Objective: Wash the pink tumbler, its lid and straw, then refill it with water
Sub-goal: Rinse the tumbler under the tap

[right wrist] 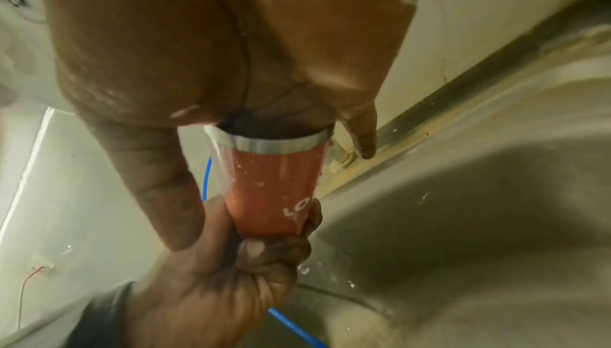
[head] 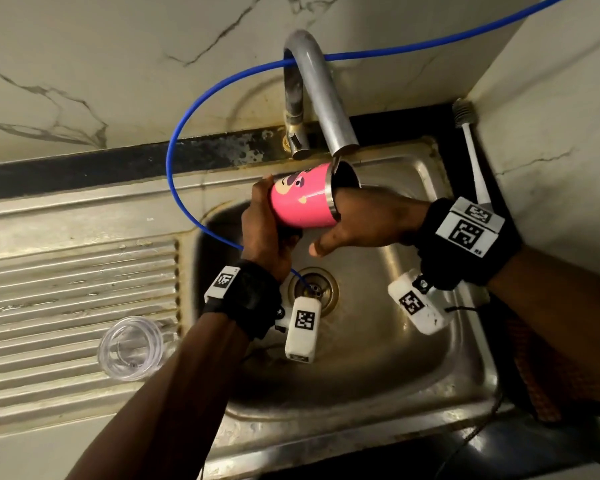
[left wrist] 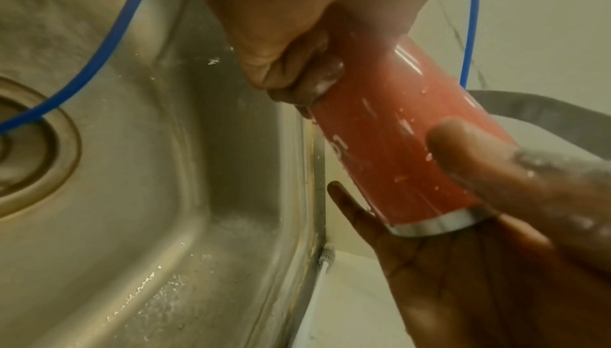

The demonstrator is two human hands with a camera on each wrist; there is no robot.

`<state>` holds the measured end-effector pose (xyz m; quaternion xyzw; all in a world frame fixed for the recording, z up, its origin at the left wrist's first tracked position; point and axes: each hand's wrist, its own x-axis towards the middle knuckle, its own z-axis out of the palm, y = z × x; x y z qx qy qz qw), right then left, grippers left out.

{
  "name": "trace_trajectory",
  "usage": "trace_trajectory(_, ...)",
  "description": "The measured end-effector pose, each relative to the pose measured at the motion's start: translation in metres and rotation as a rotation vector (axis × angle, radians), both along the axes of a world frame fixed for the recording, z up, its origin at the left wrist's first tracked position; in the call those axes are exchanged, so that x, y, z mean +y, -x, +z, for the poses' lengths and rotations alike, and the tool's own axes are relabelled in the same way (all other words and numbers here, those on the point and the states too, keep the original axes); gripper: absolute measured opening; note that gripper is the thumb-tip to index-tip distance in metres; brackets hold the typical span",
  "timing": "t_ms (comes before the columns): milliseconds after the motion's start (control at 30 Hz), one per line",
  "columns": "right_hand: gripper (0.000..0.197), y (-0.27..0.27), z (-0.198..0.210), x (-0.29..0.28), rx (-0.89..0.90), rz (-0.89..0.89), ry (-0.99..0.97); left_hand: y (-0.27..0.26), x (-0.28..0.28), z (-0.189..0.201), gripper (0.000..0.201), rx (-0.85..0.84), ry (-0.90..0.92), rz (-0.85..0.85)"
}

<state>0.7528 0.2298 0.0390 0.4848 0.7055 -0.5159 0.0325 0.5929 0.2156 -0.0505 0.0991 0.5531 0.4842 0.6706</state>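
Head view: the pink tumbler (head: 300, 202) lies tilted over the sink (head: 465, 341), base left in the gripping left hand (head: 264, 233), mouth right under the tap (head: 326, 109); wrist views: the right hand (right wrist: 231, 48) reaches inside, thumb outside.

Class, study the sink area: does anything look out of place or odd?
Yes. A blue hose loops past the tap and ends in the sink drain, an unusual spot. Dark stains mark the ledge behind.
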Motion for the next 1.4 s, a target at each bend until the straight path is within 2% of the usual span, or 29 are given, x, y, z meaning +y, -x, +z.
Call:
trace_trajectory(33, 0.065, 0.0, 0.001, 0.002, -0.01, 0.021, -0.016, 0.0, 0.0, -0.002, 0.055, 0.01, -0.001, 0.001)
trace_trajectory(67, 0.07, 0.0, -0.002, 0.004, -0.1, 0.092, -0.103, 0.001, 0.0, -0.001, 0.055, 0.018, 0.014, -0.011)
trace_trajectory(133, 0.088, -0.001, -0.009, 0.008, -0.381, 0.311, -0.375, 0.003, 0.002, 0.002, 0.048, 0.025, 0.08, -0.062)
trace_trajectory(167, 0.091, 0.0, -0.013, 0.009, -0.472, 0.398, -0.479, 0.005, 0.004, 0.002, 0.044, 0.022, 0.11, -0.093)
trace_trajectory(233, 0.09, 0.003, -0.012, 0.009, -0.525, 0.448, -0.527, 0.008, 0.005, 0.007, 0.037, 0.006, 0.132, -0.124)
trace_trajectory(300, 0.086, 0.007, -0.004, 0.007, -0.447, 0.351, -0.42, 0.009, 0.007, 0.006, 0.037, -0.018, 0.104, -0.096)
trace_trajectory(433, 0.048, 0.014, 0.007, -0.001, 0.133, -0.006, 0.031, 0.007, 0.002, -0.002, 0.061, -0.007, 0.032, 0.042)
trace_trajectory(467, 0.047, 0.014, 0.005, -0.002, 0.162, -0.031, 0.052, 0.007, 0.001, -0.002, 0.063, 0.004, 0.032, 0.049)
trace_trajectory(500, 0.047, 0.012, 0.001, -0.001, 0.086, -0.001, 0.004, 0.008, 0.0, -0.002, 0.063, 0.013, 0.04, 0.038)
trace_trajectory(600, 0.08, -0.002, -0.018, 0.003, -0.475, 0.346, -0.445, 0.016, 0.004, 0.005, 0.043, 0.016, 0.158, -0.101)
trace_trajectory(633, 0.088, -0.006, -0.02, 0.004, -0.551, 0.453, -0.578, 0.02, 0.006, 0.005, 0.038, 0.012, 0.206, -0.159)
trace_trajectory(667, 0.092, -0.008, -0.02, 0.005, -0.552, 0.501, -0.634, 0.023, 0.008, 0.008, 0.037, 0.002, 0.243, -0.206)
trace_trajectory(733, 0.097, -0.007, -0.014, 0.005, -0.489, 0.444, -0.613, 0.026, 0.01, 0.012, 0.038, -0.022, 0.278, -0.23)
trace_trajectory(800, 0.088, 0.001, -0.011, 0.001, -0.32, 0.283, -0.441, 0.022, 0.011, 0.015, 0.042, -0.05, 0.226, -0.164)
trace_trajectory(900, 0.064, 0.011, -0.012, -0.009, 0.16, -0.026, -0.033, 0.013, 0.007, 0.014, 0.083, -0.016, 0.13, 0.024)
trace_trajectory(933, 0.063, 0.011, -0.014, -0.009, 0.2, -0.063, -0.008, 0.012, 0.006, 0.015, 0.082, -0.004, 0.11, 0.039)
trace_trajectory(967, 0.066, 0.008, -0.016, -0.006, 0.148, -0.034, -0.057, 0.013, 0.007, 0.016, 0.07, 0.003, 0.096, 0.041)
trace_trajectory(1033, 0.079, 0.0, -0.017, 0.001, -0.162, 0.183, -0.291, 0.015, 0.009, 0.017, 0.041, 0.019, 0.143, -0.009)
trace_trajectory(1067, 0.086, -0.004, -0.015, 0.002, -0.316, 0.308, -0.431, 0.018, 0.009, 0.017, 0.037, 0.031, 0.19, -0.067)
trace_trajectory(1100, 0.091, -0.008, -0.016, 0.005, -0.387, 0.393, -0.527, 0.02, 0.007, 0.019, 0.036, 0.027, 0.225, -0.139)
trace_trajectory(1167, 0.097, -0.011, -0.013, 0.007, -0.384, 0.424, -0.577, 0.025, 0.006, 0.02, 0.038, -0.009, 0.289, -0.249)
trace_trajectory(1233, 0.101, -0.008, -0.016, 0.006, -0.397, 0.388, -0.562, 0.026, 0.005, 0.021, 0.038, -0.083, 0.317, -0.276)
trace_trajectory(1300, 0.093, -0.001, -0.015, 0.003, -0.39, 0.27, -0.535, 0.023, 0.0, 0.022, 0.043, -0.131, 0.254, -0.24)
trace_trajectory(1400, 0.05, 0.007, -0.01, -0.002, -0.115, -0.093, -0.302, 0.016, -0.016, 0.02, 0.054, -0.164, 0.147, -0.211)
